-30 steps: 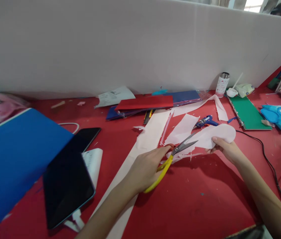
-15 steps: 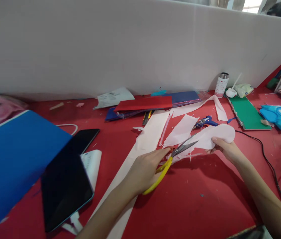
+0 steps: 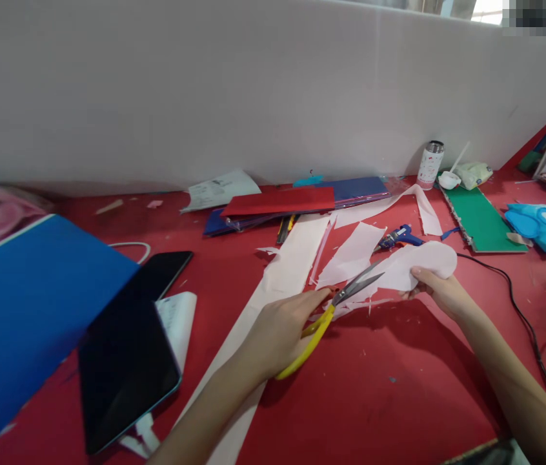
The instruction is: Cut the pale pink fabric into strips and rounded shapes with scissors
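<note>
My left hand [image 3: 280,332] is closed around the yellow handles of a pair of scissors [image 3: 308,349], whose blades are parted and point right. The blade tips reach the left end of a pale pink paper piece [image 3: 411,261] with a rounded right end. Thumb on top, my right hand [image 3: 435,289] pinches that piece near its lower right edge; its other fingers are partly hidden beneath. Pale paper offcuts [image 3: 353,255] lie behind and under the blades. A long whitish paper strip [image 3: 290,271] runs beneath my left forearm.
A blue glue gun [image 3: 396,237] lies behind the paper, its black cord [image 3: 515,294] curving right. To the left are a tablet [image 3: 128,374], a power bank [image 3: 179,323] and a blue board [image 3: 35,323]. Farther back stand a bottle [image 3: 430,166], a green board [image 3: 481,223] and red sheets [image 3: 280,201].
Hands, scissors and paper keep almost the same positions; the blades are still parted. Only a very slight shift of the view shows.
</note>
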The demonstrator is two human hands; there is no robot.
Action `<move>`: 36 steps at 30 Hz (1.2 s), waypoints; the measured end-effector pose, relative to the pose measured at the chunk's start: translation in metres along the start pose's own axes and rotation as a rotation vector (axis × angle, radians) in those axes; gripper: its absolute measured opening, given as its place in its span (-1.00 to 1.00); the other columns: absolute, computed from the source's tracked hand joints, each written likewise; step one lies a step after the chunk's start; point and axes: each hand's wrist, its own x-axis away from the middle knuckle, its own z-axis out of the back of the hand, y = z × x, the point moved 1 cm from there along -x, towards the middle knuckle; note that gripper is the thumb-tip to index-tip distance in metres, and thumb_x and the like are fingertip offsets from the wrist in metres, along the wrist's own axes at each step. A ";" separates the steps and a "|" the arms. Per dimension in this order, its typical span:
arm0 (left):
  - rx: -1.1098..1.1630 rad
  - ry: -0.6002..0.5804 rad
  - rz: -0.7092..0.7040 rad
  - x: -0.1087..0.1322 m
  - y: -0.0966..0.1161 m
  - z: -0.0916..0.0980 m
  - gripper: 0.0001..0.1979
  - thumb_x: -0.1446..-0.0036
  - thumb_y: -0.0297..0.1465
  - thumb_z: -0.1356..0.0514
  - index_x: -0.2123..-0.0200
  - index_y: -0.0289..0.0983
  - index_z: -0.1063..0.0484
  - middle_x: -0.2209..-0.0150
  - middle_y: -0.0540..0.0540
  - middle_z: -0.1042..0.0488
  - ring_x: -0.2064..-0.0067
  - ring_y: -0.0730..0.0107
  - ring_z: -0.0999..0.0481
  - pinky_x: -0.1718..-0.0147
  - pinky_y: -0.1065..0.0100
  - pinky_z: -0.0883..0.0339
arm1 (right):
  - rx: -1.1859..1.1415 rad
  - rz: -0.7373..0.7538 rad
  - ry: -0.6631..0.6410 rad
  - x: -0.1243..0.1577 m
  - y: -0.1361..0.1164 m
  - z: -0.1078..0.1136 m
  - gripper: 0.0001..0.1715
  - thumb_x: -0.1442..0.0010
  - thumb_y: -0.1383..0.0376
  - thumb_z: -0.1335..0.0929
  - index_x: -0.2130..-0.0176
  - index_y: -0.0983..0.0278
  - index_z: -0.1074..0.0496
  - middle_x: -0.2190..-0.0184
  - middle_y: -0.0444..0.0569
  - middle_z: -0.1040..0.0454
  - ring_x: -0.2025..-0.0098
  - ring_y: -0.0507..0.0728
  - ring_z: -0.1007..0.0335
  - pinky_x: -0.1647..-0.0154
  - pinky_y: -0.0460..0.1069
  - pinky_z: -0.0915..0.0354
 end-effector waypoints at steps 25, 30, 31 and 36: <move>-0.126 -0.094 0.009 -0.001 0.002 0.004 -0.60 -0.19 -0.27 0.06 0.08 -0.24 -0.49 0.12 -0.15 -0.58 0.19 0.17 -0.59 0.25 0.26 -0.43 | 0.085 -0.013 0.020 0.002 -0.007 -0.001 -0.61 -0.06 0.01 -0.39 0.45 0.30 -0.49 0.53 0.00 -0.54 0.49 0.12 -0.44 0.42 -0.02 -0.34; -0.149 -0.088 -0.002 0.000 0.002 0.002 -0.61 -0.22 -0.26 0.08 0.12 -0.21 -0.49 0.16 -0.11 -0.60 0.22 0.22 -0.59 0.28 0.31 -0.42 | 0.065 -0.007 0.078 0.002 -0.005 0.001 -0.66 -0.04 0.05 -0.41 0.42 0.29 -0.48 0.53 -0.04 -0.53 0.50 0.11 -0.43 0.43 -0.02 -0.34; -0.155 -0.087 -0.006 0.000 0.002 0.002 -0.61 -0.22 -0.26 0.09 0.12 -0.20 -0.49 0.17 -0.10 -0.60 0.22 0.23 -0.59 0.29 0.32 -0.41 | 0.058 -0.007 0.082 0.002 -0.005 0.001 -0.67 -0.03 0.06 -0.41 0.42 0.29 -0.48 0.53 -0.04 -0.53 0.50 0.12 -0.43 0.44 -0.02 -0.34; -0.154 -0.080 -0.020 -0.001 0.001 0.002 -0.59 -0.22 -0.24 0.10 0.14 -0.21 -0.50 0.18 -0.10 -0.60 0.25 0.21 -0.59 0.31 0.31 -0.41 | 0.068 -0.024 0.070 0.000 -0.003 0.003 -0.66 -0.03 0.05 -0.41 0.43 0.30 -0.48 0.54 -0.02 -0.53 0.50 0.12 -0.43 0.44 -0.02 -0.35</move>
